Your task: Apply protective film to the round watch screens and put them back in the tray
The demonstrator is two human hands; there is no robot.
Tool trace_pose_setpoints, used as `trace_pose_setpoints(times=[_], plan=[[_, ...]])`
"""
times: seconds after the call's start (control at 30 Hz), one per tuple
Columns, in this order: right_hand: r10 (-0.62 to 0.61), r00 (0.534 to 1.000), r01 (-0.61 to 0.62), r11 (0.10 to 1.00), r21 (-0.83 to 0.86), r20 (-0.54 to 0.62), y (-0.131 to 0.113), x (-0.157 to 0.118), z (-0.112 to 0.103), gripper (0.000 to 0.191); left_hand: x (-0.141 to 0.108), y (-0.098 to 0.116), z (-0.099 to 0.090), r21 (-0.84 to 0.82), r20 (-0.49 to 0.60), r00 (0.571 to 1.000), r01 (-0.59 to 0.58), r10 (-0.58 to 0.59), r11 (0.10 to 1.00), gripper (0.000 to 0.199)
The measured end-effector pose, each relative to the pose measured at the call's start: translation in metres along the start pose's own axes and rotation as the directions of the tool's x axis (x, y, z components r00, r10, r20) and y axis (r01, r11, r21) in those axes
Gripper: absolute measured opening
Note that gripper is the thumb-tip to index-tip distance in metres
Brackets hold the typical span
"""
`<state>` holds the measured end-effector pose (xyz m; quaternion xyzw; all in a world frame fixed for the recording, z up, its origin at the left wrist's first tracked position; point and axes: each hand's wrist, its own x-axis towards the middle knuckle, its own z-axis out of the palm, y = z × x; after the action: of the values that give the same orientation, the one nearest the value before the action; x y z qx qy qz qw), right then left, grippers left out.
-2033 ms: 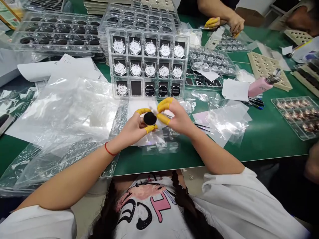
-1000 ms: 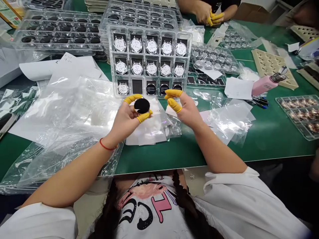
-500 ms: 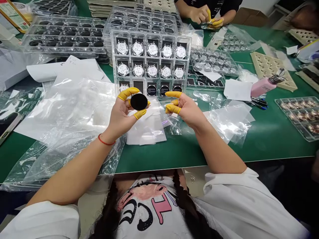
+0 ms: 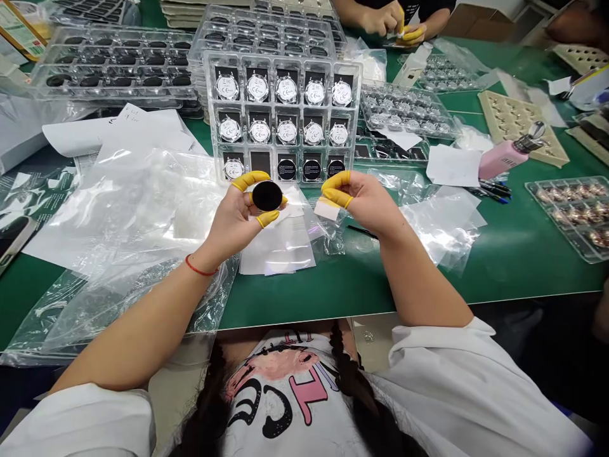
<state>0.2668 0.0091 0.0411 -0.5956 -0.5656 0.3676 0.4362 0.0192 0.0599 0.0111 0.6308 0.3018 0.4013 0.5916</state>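
Note:
My left hand (image 4: 238, 212), with yellow finger cots, is closed around the edge of a round watch head (image 4: 267, 195), its black face turned toward me. My right hand (image 4: 364, 200), also in yellow cots, pinches a small white piece (image 4: 327, 209), which looks like paper or cloth. The two hands are apart, just in front of a clear plastic tray (image 4: 358, 114) propped upright. Several silver watch heads (image 4: 286, 89) sit in its pockets, most with pale backs showing; a few in the bottom row look black. One bottom pocket (image 4: 260, 166) holds no watch.
Plastic bags and papers (image 4: 128, 203) cover the left side. Stacked trays (image 4: 118, 63) stand behind. To the right are a pink bottle (image 4: 504, 158), pens (image 4: 495, 190) and a tray of copper-coloured parts (image 4: 571, 216). A co-worker's hands (image 4: 397, 25) work across the table.
My right hand's fingers have closed from apart to a pinch, and a small white piece now shows in them. My left hand still holds the watch head. The view has shifted slightly.

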Motion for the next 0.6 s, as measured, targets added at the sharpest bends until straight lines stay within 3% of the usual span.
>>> trace_pose_setpoints(times=[0.17, 0.33, 0.6], plan=[[-0.085, 0.995, 0.089, 0.993, 0.076, -0.056, -0.015, -0.008, 0.007, 0.031, -0.006, -0.016, 0.010, 0.012, 0.085, 0.990, 0.112, -0.113, 0.994, 0.059], [-0.013, 0.999, 0.005, 0.987, 0.158, 0.048, -0.014, -0.017, 0.031, 0.033, -0.012, -0.019, 0.021, 0.009, 0.234, 0.967, 0.107, -0.106, 0.994, 0.055], [-0.004, 0.998, -0.005, 0.988, 0.153, 0.058, -0.002, -0.022, 0.051, 0.025, -0.013, -0.015, 0.024, 0.043, 0.251, 0.963, 0.089, -0.097, 0.995, 0.057]])
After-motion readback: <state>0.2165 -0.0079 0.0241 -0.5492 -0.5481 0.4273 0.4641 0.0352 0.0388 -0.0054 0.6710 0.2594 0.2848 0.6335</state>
